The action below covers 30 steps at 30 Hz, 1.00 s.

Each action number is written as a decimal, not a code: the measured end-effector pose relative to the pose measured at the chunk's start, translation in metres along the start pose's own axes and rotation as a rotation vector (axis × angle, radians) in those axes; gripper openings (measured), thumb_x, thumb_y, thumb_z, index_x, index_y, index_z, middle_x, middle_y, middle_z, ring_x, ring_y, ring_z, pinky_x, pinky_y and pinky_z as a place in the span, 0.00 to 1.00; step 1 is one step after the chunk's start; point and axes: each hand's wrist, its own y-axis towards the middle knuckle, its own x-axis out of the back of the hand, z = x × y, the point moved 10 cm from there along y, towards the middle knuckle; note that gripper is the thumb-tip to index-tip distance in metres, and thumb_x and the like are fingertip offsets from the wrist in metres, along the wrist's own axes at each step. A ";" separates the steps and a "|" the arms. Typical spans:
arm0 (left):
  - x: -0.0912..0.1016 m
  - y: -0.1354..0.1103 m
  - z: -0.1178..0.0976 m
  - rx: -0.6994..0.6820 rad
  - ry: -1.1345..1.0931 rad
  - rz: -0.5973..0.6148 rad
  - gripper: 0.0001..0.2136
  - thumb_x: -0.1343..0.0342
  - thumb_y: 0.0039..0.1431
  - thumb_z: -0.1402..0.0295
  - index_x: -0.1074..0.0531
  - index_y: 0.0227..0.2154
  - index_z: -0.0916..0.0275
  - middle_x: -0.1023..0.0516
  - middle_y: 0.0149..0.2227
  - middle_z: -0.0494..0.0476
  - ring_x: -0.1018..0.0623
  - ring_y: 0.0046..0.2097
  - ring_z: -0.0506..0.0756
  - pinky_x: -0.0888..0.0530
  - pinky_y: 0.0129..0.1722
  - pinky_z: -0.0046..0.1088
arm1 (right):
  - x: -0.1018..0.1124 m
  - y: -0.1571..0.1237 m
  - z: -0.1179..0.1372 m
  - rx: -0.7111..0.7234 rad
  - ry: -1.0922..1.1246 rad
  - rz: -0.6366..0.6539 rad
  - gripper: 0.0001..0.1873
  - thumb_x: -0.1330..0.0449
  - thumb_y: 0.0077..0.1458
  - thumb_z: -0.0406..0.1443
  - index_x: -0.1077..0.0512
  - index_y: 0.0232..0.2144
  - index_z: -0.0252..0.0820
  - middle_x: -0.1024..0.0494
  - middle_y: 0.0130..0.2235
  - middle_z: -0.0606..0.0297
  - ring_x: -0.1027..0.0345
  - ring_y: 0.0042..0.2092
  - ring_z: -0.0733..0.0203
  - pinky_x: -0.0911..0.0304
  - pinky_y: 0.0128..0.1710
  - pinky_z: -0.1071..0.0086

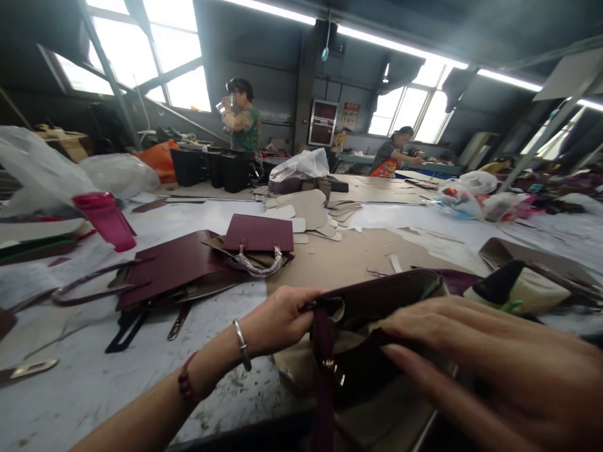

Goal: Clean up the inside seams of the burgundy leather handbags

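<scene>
An opened handbag (377,294) stands at the table's near edge, its dark brown inside facing up. My left hand (282,317) pinches the bag's left rim between thumb and fingers. Beside that grip hangs a burgundy strap (324,336) with a gold-coloured buckle (332,369). My right hand (494,358), large and close to the camera, has thumb and fingertips closed on the bag's near edge. Loose beige lining shows around the opening. Much of the bag's right side is hidden behind my right hand.
Left of my hands lie a burgundy bag (174,267) and a smaller one (259,233) with wrapped handles. Beige cut pieces (301,207) are stacked behind. A pink holder (106,220) stands left; a cream bottle with a black top (532,292) lies right. Two people work farther back.
</scene>
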 end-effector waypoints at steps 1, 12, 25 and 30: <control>0.000 0.000 -0.001 -0.008 -0.014 -0.003 0.20 0.57 0.49 0.79 0.33 0.45 0.61 0.25 0.33 0.49 0.28 0.32 0.48 0.34 0.33 0.17 | 0.005 0.009 0.017 0.077 -0.050 -0.008 0.13 0.48 0.49 0.45 0.30 0.36 0.52 0.27 0.39 0.62 0.37 0.42 0.54 0.42 0.40 0.63; 0.005 -0.003 0.015 0.078 -0.027 -0.006 0.17 0.57 0.51 0.77 0.32 0.42 0.62 0.28 0.27 0.49 0.31 0.28 0.47 0.35 0.29 0.17 | -0.021 0.046 -0.028 -0.188 -0.581 0.239 0.11 0.50 0.47 0.27 0.30 0.27 0.44 0.26 0.28 0.60 0.32 0.31 0.56 0.49 0.24 0.69; 0.002 0.002 0.009 0.073 0.017 0.079 0.18 0.54 0.51 0.74 0.35 0.46 0.56 0.28 0.36 0.51 0.31 0.39 0.51 0.34 0.41 0.23 | -0.003 0.033 -0.010 -0.189 -0.274 0.067 0.29 0.41 0.34 0.54 0.34 0.38 0.45 0.28 0.37 0.58 0.36 0.38 0.49 0.43 0.33 0.63; 0.000 -0.001 0.013 0.078 -0.006 0.101 0.18 0.55 0.52 0.74 0.35 0.47 0.57 0.28 0.37 0.52 0.31 0.40 0.52 0.34 0.42 0.25 | -0.018 0.036 0.024 -0.003 -0.270 -0.026 0.02 0.44 0.45 0.35 0.33 0.27 0.44 0.29 0.31 0.65 0.37 0.35 0.56 0.46 0.33 0.67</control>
